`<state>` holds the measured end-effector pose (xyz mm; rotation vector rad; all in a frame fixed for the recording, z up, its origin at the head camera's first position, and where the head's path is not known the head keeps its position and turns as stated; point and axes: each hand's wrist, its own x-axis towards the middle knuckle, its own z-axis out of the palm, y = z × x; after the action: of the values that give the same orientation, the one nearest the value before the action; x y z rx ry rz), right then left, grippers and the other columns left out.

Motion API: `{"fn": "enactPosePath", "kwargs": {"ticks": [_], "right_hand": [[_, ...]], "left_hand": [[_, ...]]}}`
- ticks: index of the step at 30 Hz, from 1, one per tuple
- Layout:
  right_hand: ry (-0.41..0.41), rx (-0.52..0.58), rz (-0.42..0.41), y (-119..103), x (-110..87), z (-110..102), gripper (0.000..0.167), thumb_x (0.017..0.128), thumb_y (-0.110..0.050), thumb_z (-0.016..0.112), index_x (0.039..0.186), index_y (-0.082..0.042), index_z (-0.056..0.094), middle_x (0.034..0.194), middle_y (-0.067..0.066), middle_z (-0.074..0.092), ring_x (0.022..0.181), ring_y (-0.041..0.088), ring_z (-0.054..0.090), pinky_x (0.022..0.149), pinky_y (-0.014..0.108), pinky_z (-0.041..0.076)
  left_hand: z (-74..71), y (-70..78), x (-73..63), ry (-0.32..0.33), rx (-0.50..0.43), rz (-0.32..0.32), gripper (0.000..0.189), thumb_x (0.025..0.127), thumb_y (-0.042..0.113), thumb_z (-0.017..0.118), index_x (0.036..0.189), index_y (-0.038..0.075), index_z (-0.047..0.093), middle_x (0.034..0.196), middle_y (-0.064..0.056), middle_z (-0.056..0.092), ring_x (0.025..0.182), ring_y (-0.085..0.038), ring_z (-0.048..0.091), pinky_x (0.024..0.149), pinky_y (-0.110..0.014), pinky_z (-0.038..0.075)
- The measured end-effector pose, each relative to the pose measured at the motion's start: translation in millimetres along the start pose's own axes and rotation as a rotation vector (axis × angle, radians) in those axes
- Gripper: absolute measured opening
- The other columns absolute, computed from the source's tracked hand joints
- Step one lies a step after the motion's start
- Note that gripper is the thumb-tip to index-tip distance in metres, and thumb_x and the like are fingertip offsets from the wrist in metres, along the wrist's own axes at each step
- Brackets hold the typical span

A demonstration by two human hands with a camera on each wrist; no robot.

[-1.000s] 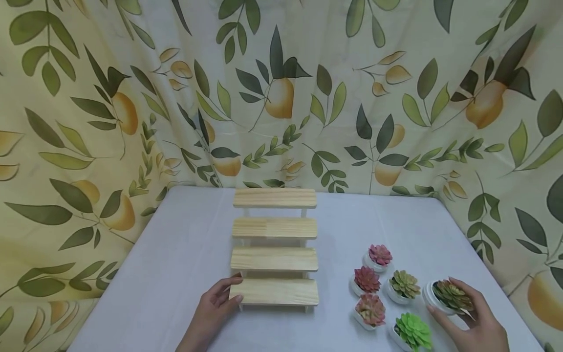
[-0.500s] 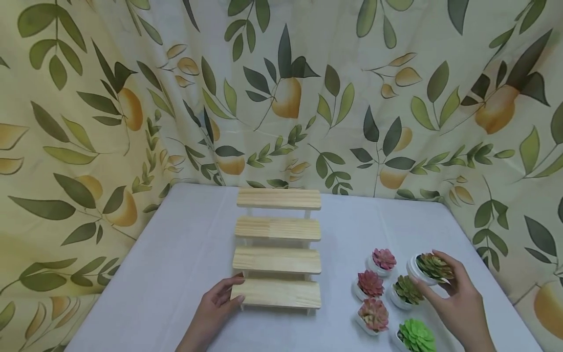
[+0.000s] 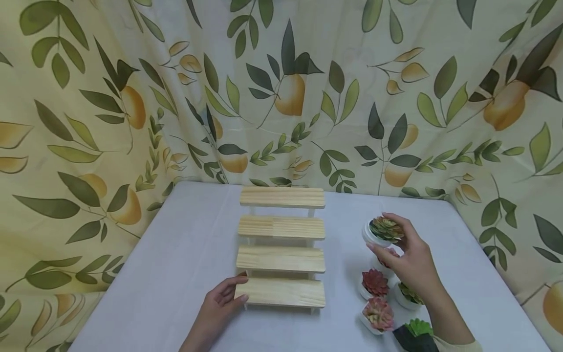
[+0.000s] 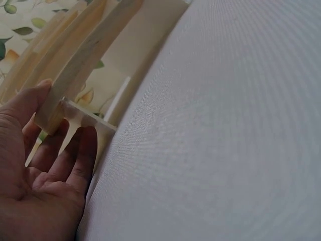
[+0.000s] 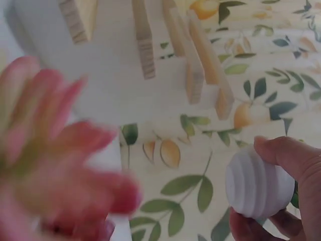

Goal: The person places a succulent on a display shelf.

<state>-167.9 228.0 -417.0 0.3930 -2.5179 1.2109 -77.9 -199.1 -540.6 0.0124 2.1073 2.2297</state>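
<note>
Your right hand pinches a succulent by its white pot above the table, while to its left your left hand grips the rack at its near left corner, and a red plant stands just nearer you than your right hand

The right grip partly hides a white pot; a pink succulent is blurred.

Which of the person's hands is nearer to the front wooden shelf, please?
Left: the left hand holds the left end of the front wooden shelf. The right hand is apart from it, farther right, holding a potted succulent.
</note>
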Motion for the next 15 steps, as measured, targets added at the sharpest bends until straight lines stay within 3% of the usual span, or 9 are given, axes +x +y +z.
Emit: {"fn": "enactPosePath", "kwargs": {"ticks": [4, 8, 12, 15], "right_hand": [[-0.015, 0.031, -0.001, -13.8, 23.4, 13.2, 0.079, 0.090, -0.020, 0.085, 0.156, -0.016, 0.041, 0.143, 0.014, 0.055, 0.125, 0.036, 0.057, 0.092, 0.004, 0.040], [-0.021, 0.083, -0.025, -27.2, 49.0, 23.0, 0.078, 0.091, -0.020, 0.084, 0.155, -0.019, 0.041, 0.145, 0.014, 0.052, 0.127, 0.039, 0.057, 0.094, 0.008, 0.043], [-0.035, 0.131, -0.044, -39.9, 70.2, 31.1, 0.077, 0.091, -0.021, 0.083, 0.156, -0.023, 0.041, 0.145, 0.012, 0.051, 0.127, 0.038, 0.056, 0.103, 0.032, 0.051], [-0.052, 0.161, -0.065, -48.2, 82.4, 37.3, 0.075, 0.092, -0.020, 0.083, 0.155, -0.022, 0.042, 0.145, 0.012, 0.051, 0.127, 0.037, 0.056, 0.106, 0.052, 0.050]], "left_hand": [[-0.2, 0.7, -1.2, -0.005, 0.010, 0.001, 0.043, 0.091, 0.017, 0.081, 0.131, 0.011, 0.067, 0.152, -0.013, 0.051, 0.146, -0.030, 0.037, 0.111, -0.026, 0.037], [-1.0, 1.2, -1.4, -0.009, 0.003, 0.000, 0.043, 0.092, 0.016, 0.080, 0.132, 0.010, 0.066, 0.153, -0.013, 0.050, 0.146, -0.030, 0.036, 0.112, -0.026, 0.037], [-1.3, 1.1, -1.0, -0.018, 0.000, 0.003, 0.044, 0.092, 0.017, 0.080, 0.133, 0.009, 0.066, 0.153, -0.015, 0.049, 0.146, -0.032, 0.035, 0.112, -0.026, 0.036], [-0.5, 0.2, -0.9, -0.025, -0.006, 0.007, 0.043, 0.092, 0.016, 0.080, 0.133, 0.009, 0.066, 0.153, -0.014, 0.050, 0.147, -0.030, 0.035, 0.113, -0.025, 0.034]]}}
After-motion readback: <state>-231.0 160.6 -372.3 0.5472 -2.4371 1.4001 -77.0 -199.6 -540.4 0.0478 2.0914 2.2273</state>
